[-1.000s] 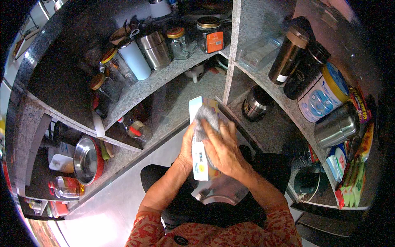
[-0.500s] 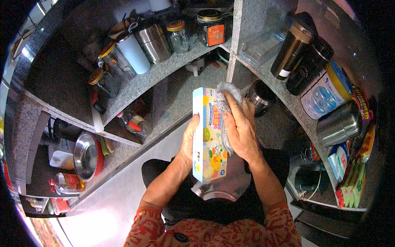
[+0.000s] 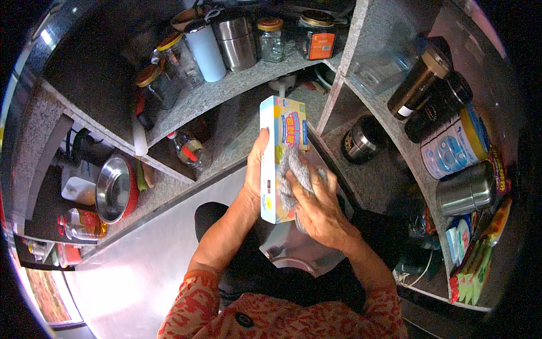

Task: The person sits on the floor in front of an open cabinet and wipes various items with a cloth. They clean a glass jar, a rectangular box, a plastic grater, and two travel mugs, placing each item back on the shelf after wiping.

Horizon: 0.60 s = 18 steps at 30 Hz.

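Left hand [image 3: 255,172] grips a tall box [image 3: 280,158] from its left side, thumb and fingers clamped on the narrow edge, box held upright in front of the shelves. Box is mostly light blue and yellow w/ colourful print on the front. Right hand [image 3: 319,206] presses a grey scrubbing pad [image 3: 292,172] flat against the box front, fingers spread over the pad, so closed on it loosely rather than fisted. Pad looks like steel wool or a mesh cloth, can't tell which, view too soft. Both forearms come up from bottom edge; patterned orange sleeves [image 3: 197,305] at the lower frame.

Below the hands, a steel sink [image 3: 293,248] partly hidden by the arms.

Upper shelf [image 3: 226,93] behind the box: light blue cup [image 3: 206,51], steel canister [image 3: 236,35], glass jar w/ gold lid [image 3: 271,38], jar w/ orange label [image 3: 317,35], more lidded jars at left. Lower left cubby: steel pot w/ red rim [image 3: 116,189], on its side or tilted. Small bottle w/ red band [image 3: 189,150] on the mid shelf near the box.

Right side shelves: brown-and-steel flask [image 3: 419,85], black flask [image 3: 437,107] touching it, big round tin w/ yellow rim [image 3: 454,144], steel mug [image 3: 466,189], steel pot [image 3: 361,141] in the lower cubby just right of the box.
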### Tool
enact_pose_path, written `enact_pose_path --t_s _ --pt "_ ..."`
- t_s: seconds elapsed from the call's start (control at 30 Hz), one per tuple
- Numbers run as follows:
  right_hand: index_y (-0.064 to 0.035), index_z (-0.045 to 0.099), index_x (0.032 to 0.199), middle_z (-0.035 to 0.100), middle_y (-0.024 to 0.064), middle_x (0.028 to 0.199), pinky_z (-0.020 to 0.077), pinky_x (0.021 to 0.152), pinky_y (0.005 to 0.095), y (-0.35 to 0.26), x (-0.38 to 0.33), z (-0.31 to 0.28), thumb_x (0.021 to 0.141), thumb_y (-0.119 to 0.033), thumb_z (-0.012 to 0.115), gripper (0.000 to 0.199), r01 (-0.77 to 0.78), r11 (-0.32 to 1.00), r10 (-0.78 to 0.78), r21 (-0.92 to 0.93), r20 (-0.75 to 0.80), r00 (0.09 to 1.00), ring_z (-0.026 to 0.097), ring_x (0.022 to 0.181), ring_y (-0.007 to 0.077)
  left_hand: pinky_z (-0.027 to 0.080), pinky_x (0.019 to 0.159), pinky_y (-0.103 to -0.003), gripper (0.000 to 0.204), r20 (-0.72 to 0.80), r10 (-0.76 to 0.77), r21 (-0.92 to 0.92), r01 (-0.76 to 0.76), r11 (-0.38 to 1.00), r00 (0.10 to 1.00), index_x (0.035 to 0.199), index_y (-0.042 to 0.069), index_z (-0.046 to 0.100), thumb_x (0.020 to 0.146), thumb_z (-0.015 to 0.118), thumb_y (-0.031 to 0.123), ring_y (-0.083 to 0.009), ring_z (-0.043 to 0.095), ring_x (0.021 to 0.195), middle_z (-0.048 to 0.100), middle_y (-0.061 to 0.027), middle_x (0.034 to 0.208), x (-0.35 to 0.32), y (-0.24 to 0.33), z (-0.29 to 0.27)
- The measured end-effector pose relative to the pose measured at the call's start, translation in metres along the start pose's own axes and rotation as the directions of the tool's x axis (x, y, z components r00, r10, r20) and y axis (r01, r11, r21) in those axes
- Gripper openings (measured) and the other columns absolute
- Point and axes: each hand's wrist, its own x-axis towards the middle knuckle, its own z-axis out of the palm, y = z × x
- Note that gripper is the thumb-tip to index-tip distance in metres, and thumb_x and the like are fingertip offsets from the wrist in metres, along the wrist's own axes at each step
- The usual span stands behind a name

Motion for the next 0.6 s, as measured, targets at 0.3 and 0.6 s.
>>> enact_pose_path --t_s 0.3,0.6 --pt "-0.0040 0.058 0.116 0.045 0.0195 0.128 0.0355 0.094 0.0448 0.001 -0.003 -0.018 0.071 0.000 0.055 0.045 0.331 0.891 -0.341 0.311 -0.024 0.940 0.046 0.109 0.0335 0.043 0.072 -0.039 0.079 -0.275 0.044 0.210 0.015 0.978 0.961 0.124 0.004 0.043 0.072 0.058 0.061 -0.0225 0.051 0.079 0.054 -0.0139 0.096 0.004 0.012 0.022" --pt "-0.0080 0.059 0.114 0.045 0.0181 0.122 0.0377 0.089 0.0428 0.012 0.015 -0.008 0.075 -0.004 0.057 0.040 0.083 0.988 -0.072 0.127 -0.085 0.994 0.044 0.103 0.0356 0.051 0.056 -0.033 0.046 -0.318 -0.019 0.156 0.072 0.985 0.948 0.097 0.005 0.057 0.077 0.063 0.047 -0.0218 0.059 0.062 0.061 -0.0116 0.077 0.016 -0.002 0.010"
